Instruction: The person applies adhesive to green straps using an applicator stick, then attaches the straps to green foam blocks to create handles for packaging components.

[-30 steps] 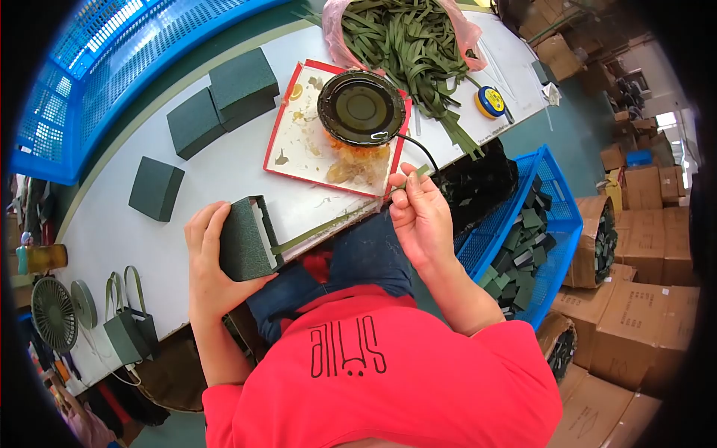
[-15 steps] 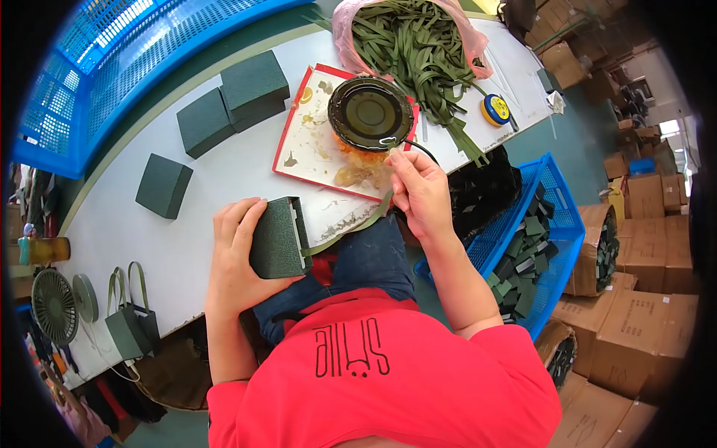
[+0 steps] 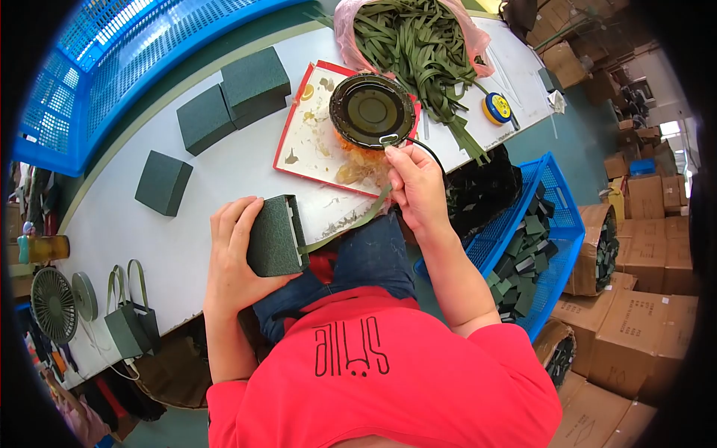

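Observation:
My left hand [image 3: 230,257] is wrapped around a dark green box [image 3: 272,237] above my lap at the table's near edge. A flat green ribbon [image 3: 348,229] runs from the box's right side up to my right hand [image 3: 420,187], which is closed on its other end. The pinched fingertips are at the near rim of a round black pot [image 3: 372,112] with dark, shiny liquid-looking contents. Something small and pale shows at those fingertips, too small to name. The pot stands on a stained white board with a red edge [image 3: 293,158].
Several green boxes [image 3: 203,121] stand on the white table. Behind the pot, a pink bag [image 3: 345,33] spills green ribbons. A yellow-and-blue tape roll [image 3: 497,109] lies at right. Blue crates [image 3: 562,257] flank the table, one filled with green pieces. A fan [image 3: 54,305] is at left.
My right hand has shifted slightly up and left at the pot's rim. The box in my left hand has moved a little up and left, the ribbon still stretched between.

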The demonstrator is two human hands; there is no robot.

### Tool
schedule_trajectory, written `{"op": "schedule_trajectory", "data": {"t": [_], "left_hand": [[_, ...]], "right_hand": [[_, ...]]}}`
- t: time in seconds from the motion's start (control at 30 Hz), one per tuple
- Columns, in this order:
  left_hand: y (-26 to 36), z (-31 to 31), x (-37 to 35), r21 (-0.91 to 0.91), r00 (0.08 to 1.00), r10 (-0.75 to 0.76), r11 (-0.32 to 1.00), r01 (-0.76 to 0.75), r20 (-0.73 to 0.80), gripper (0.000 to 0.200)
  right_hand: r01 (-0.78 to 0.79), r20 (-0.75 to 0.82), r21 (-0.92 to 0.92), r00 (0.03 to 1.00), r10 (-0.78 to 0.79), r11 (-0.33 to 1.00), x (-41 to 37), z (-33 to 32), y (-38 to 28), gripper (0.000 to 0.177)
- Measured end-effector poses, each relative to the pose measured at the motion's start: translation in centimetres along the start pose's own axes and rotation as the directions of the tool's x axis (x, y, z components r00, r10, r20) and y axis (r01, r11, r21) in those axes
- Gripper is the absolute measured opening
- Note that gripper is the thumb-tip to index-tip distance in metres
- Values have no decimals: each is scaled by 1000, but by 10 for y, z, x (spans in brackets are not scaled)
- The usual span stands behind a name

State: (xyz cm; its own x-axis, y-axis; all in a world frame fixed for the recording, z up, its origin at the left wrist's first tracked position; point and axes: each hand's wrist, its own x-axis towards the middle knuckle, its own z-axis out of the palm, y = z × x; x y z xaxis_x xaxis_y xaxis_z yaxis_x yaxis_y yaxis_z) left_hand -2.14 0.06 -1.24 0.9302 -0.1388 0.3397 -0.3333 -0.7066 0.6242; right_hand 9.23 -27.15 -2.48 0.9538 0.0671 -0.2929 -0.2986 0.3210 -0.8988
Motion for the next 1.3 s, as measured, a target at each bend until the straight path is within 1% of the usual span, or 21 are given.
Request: {"op": "schedule_trajectory", "data": {"t": [0.07,0.17,0.27,0.3,0.4,0.43,0.57,0.67,0.87,0.97,1.07,1.17,1.27,1.3], "left_hand": [[0,-1,0,1,1000,-2,1000,2,1,98],[1,-4,2,-37,1000,19,999,-20,-9,96],[2,-6,6,-111,999,45,993,-43,13,94],[4,-8,8,-123,997,76,990,-73,19,92],[6,-8,11,-182,992,119,977,-111,36,92],[8,-9,13,-203,990,137,971,-128,31,93],[11,-11,15,-206,987,154,968,-140,54,93],[13,-13,16,-205,985,156,969,-140,68,93],[14,-13,17,-201,982,182,965,-166,60,91],[15,-13,17,-167,976,203,968,-189,74,88],[14,-12,17,-115,967,238,967,-227,89,85],[12,-10,15,-70,958,262,964,-256,112,85],[10,-7,14,-69,963,245,969,-238,109,88],[8,-6,14,-70,968,232,972,-226,98,89]], "right_hand": [[-8,-3,29,1000,8,1000,-4,-2,2,19],[58,22,36,998,-59,998,-19,0,2,18],[53,209,-81,977,-35,995,-37,8,-1,17],[6,341,-105,940,31,994,-42,5,-3,16],[-93,431,-264,879,204,960,-55,22,-10,15],[-81,444,-286,872,207,955,-56,27,-6,15],[-114,445,-311,860,250,944,-54,37,1,17],[-173,439,-362,835,331,916,-52,40,-6,20],[-163,427,-415,834,350,895,-50,43,-7,21],[-169,426,-511,801,419,843,-45,39,-6,22],[-51,470,-551,806,360,833,-40,35,5,23],[-22,465,-490,839,283,872,-40,34,19,23],[-11,495,-491,819,289,871,-36,29,22,18],[-53,489,-473,814,312,880,-36,29,19,18]]}}
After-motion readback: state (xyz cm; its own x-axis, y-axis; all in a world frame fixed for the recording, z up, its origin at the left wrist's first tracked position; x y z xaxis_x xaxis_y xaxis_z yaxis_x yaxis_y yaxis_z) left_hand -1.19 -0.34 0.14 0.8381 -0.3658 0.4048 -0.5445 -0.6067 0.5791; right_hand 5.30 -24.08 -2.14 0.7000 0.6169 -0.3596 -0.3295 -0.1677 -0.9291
